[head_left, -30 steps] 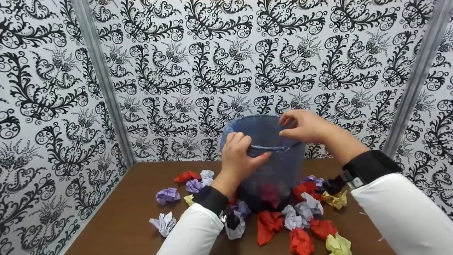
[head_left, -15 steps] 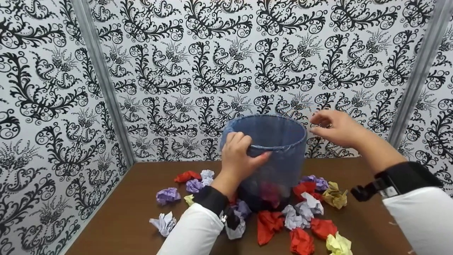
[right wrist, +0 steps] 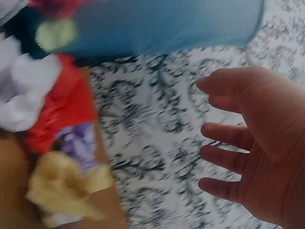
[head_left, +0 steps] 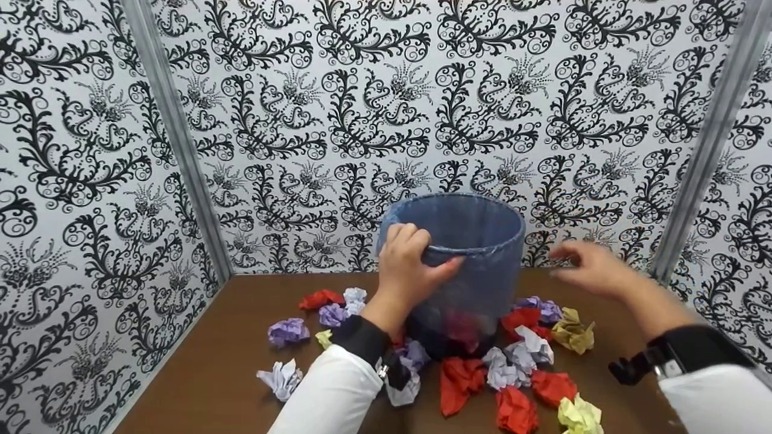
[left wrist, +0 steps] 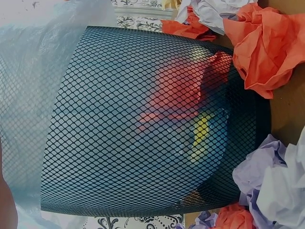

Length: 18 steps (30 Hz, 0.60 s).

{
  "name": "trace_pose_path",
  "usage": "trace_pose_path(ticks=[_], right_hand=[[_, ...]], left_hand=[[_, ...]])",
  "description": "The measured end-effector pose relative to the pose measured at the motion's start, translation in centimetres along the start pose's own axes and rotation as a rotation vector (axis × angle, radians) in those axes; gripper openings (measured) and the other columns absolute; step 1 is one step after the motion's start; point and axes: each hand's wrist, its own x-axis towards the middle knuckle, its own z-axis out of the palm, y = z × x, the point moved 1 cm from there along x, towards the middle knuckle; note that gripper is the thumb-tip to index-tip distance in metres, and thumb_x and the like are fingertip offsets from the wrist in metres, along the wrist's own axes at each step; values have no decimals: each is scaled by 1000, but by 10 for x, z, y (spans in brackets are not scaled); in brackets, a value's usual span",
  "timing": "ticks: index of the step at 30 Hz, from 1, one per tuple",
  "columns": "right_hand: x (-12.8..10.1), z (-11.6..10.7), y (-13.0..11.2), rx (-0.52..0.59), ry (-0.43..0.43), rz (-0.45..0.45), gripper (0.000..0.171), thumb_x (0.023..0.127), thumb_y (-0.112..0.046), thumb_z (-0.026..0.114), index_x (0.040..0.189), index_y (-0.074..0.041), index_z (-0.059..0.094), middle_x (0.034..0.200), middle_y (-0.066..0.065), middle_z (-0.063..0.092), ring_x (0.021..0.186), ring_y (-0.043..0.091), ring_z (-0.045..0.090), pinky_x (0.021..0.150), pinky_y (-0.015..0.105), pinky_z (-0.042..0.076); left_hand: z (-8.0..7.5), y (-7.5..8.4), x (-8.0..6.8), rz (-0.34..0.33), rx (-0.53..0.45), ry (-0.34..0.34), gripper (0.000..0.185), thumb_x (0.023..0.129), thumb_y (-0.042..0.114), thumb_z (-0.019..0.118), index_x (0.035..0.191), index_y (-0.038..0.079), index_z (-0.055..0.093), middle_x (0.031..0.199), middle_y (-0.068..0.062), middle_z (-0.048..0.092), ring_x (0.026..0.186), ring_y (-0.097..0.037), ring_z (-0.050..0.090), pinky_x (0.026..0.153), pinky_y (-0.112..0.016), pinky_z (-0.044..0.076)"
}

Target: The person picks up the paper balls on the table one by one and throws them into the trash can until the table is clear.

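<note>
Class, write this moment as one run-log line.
left hand: grips mesh wastebasket at rim | right hand: empty, apart from wastebasket | crumpled papers: inside wastebasket and around it

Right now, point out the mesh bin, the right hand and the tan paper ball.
Mesh bin [left wrist: 109, 119], left wrist view, on its side wall.
Right hand [head_left: 594, 270], head view, on the hand's middle.
Tan paper ball [head_left: 573, 333], head view, on its crumpled middle.

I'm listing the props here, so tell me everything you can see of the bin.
The bin is round, dark mesh, perhaps metal, standing upright on the brown table. A translucent bluish bag lines it, folded over the rim. The left hand grips its near rim. Red and yellow paper shows inside; crumpled paper lies about its base.
</note>
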Motion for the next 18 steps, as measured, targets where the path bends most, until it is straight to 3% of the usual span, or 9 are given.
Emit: trace_pose_path(ticks=[9, 11, 15, 18], right_hand=[[-32, 50, 44, 51, -10, 108, 55, 85, -26, 71, 133, -6, 52, 136, 28, 47, 121, 49, 46, 97, 65, 38], [-35, 58, 49, 59, -19, 115, 56, 84, -23, 71, 134, -6, 52, 138, 30, 44, 114, 48, 51, 94, 63, 42], [-39, 72, 54, 108, -48, 131, 59, 81, -18, 73, 134, -2, 51, 130, 29, 51, 88, 30, 62, 75, 44, 54], [-40, 80, 56, 156, -74, 167, 60, 80, -18, 74, 133, -1, 52, 106, 21, 61, 72, 20, 60, 60, 34, 52]], left_hand=[[0, 0, -2, -7, -3, 16, 59, 70, 72, 66, 68, 18, 41, 76, 6, 39, 87, -14, 43, 61, -29, 40], [0, 0, -1, -11, -6, 7, 59, 71, 71, 67, 69, 18, 41, 76, 6, 40, 87, -14, 43, 62, -29, 40], [-1, -1, -1, -18, -6, -10, 59, 71, 72, 66, 69, 19, 41, 77, 6, 40, 88, -14, 43, 63, -30, 40], [-1, -1, -1, -17, -6, -13, 59, 71, 73, 66, 70, 19, 41, 78, 6, 40, 88, -14, 43, 63, -29, 40]])
